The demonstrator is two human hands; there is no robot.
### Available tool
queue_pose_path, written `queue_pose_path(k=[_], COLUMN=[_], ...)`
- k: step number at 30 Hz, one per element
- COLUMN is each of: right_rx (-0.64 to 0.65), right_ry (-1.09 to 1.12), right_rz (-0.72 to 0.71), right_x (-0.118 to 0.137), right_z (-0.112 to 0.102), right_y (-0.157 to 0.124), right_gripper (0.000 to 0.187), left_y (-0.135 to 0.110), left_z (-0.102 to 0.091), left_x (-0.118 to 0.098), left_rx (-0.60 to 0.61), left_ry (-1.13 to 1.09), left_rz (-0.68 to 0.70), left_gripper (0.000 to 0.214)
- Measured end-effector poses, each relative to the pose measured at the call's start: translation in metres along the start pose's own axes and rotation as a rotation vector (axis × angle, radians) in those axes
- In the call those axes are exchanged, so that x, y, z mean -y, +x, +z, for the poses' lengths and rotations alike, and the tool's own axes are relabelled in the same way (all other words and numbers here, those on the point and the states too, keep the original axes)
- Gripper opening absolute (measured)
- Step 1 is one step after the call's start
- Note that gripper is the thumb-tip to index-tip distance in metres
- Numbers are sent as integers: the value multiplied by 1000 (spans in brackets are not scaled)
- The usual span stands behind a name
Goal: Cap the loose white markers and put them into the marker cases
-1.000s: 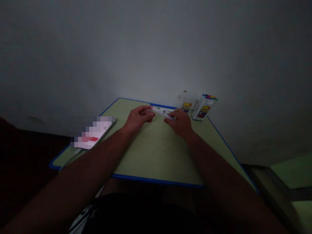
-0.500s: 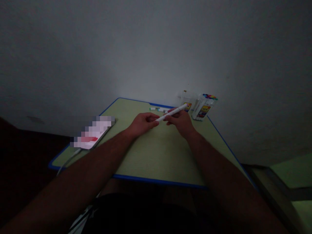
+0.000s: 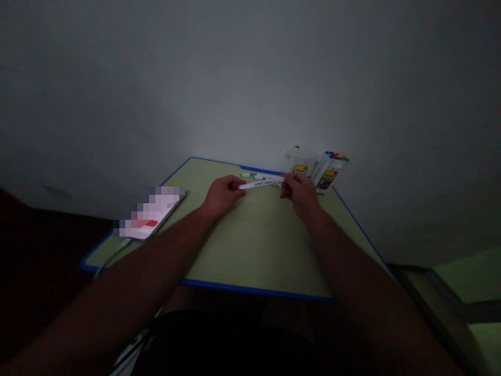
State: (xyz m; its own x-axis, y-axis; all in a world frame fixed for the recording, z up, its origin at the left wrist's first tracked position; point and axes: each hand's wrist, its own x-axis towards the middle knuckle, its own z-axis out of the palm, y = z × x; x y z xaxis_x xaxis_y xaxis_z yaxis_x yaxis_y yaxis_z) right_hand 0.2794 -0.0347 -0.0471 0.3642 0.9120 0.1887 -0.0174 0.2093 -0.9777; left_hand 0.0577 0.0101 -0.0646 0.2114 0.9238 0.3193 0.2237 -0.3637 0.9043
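Observation:
Above the middle of the table, a white marker (image 3: 260,184) is stretched nearly level between my two hands. My left hand (image 3: 224,196) pinches its left end, where a bit of pink shows. At the other end, the fingers of my right hand (image 3: 300,192) are closed on the marker's tip. Behind it, loose white markers with green ends (image 3: 245,175) lie along the table's back edge, partly covered by the held one. To the right of them a clear marker case (image 3: 300,166) stands upright with one brown-tipped marker poking out.
A second clear case (image 3: 330,175), full of markers with coloured tops, stands near the back right corner. On the left edge of the blue-rimmed table (image 3: 250,250) lies a phone-like device (image 3: 152,214), screen blurred, with a white cable (image 3: 111,257). A wall rises behind.
The marker has swung from a slant to nearly level, its pink end now at my left hand instead of the right. My hands have moved slightly apart.

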Motion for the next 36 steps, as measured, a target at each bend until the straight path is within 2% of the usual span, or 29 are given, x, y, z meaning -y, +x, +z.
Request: queue_pose_path(k=[4,12,24,36], right_rx=[-9,-15,-91,-109], right_ry=[0,-6,8,-21], right_rz=[-7,-25,-60,-10], right_x=[-1,1,1,-1], right_z=[0,-1,-6,-8], right_y=[0,-1,3,6], right_gripper=[23,24,22,20], left_y=[1,-1,0,3], left_z=[1,1,-1,1], left_x=[3,1,-1,3], left_rx=[-3,-2,-41,-77], left_ry=[-4,-54,-56,-196], left_rz=[11,-14,-31,-9], left_gripper=[23,19,17,18])
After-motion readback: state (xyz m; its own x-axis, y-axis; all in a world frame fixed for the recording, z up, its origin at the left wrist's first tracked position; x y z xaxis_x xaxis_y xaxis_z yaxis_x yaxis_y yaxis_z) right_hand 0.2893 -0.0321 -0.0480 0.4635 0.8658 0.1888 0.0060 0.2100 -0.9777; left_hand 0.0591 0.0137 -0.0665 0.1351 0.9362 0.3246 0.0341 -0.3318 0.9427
